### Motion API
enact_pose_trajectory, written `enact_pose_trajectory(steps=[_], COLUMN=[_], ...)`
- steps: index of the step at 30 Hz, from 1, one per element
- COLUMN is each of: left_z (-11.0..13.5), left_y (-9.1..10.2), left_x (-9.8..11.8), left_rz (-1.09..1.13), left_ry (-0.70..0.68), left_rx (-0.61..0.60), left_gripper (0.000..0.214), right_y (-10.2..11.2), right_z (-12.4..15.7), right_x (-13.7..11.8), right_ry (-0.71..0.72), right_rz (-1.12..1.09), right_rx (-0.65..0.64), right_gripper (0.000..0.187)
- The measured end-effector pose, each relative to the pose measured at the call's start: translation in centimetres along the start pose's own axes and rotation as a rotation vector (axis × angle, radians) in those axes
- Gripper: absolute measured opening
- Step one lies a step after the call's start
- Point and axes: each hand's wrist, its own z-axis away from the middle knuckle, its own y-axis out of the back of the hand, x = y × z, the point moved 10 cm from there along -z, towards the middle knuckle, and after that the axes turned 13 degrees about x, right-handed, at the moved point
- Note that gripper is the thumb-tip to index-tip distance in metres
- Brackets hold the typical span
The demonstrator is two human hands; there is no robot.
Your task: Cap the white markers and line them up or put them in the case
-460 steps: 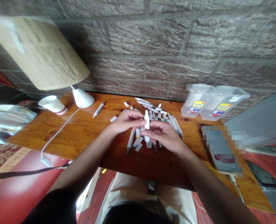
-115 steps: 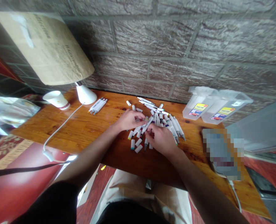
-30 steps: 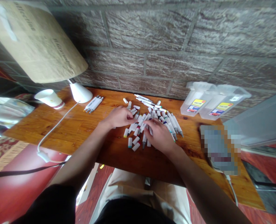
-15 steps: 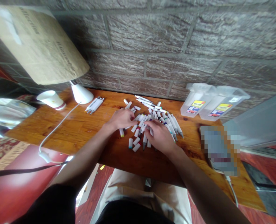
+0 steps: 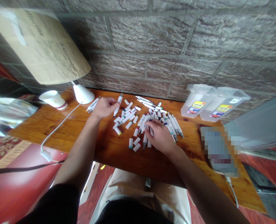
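My left hand (image 5: 104, 107) is above the left part of the table, its thumb and fingers closed on a white marker (image 5: 118, 105) held tilted. Partly behind this hand lies a small row of white markers (image 5: 92, 105). My right hand (image 5: 161, 136) rests over the heap of markers, thumb and forefinger apart, its other fingers partly hidden. Beside and under it lie several white markers (image 5: 174, 123) with grey ends. Loose white marker caps (image 5: 131, 143) with coloured edges are scattered between the hands, and more markers (image 5: 145, 100) lie behind.
A lamp (image 5: 83, 93) with a papery shade and a paper cup (image 5: 53, 99) stand at the left. Two clear plastic containers (image 5: 218, 102) stand at the back right against the brick wall. A blurred-out device (image 5: 218, 149) with a cable lies on the right of the table (image 5: 119, 155).
My left hand has moved left and back from among the caps and now carries a white marker. Caps at the heap's left have shifted. My right hand has hardly moved.
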Motion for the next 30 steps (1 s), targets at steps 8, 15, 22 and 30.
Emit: enact_pose_trajectory(steps=[8, 15, 22, 30], left_z=[0.2, 1.4, 1.6, 1.4], left_y=[2.1, 2.2, 2.9, 3.8], left_x=[-6.2, -7.4, -8.0, -9.1], left_rz=[-0.4, -0.403, -0.432, -0.43], left_ry=[0.356, 0.528, 0.579, 0.581], left_rx=[0.089, -0.001, 0.008, 0.044], left_gripper=[0.029, 0.034, 0.04, 0.044], right_y=[0.1, 0.1, 0.2, 0.3], right_z=[0.1, 0.0, 0.0, -0.1], right_x=[0.0, 0.1, 0.1, 0.1], right_ry=[0.002, 0.003, -0.012, -0.013], right_rz=[-0.021, -0.026, -0.032, -0.03], right_rx=[0.018, 0.013, 0.0, 0.003], right_gripper=[0.033, 0.031, 0.033, 0.034])
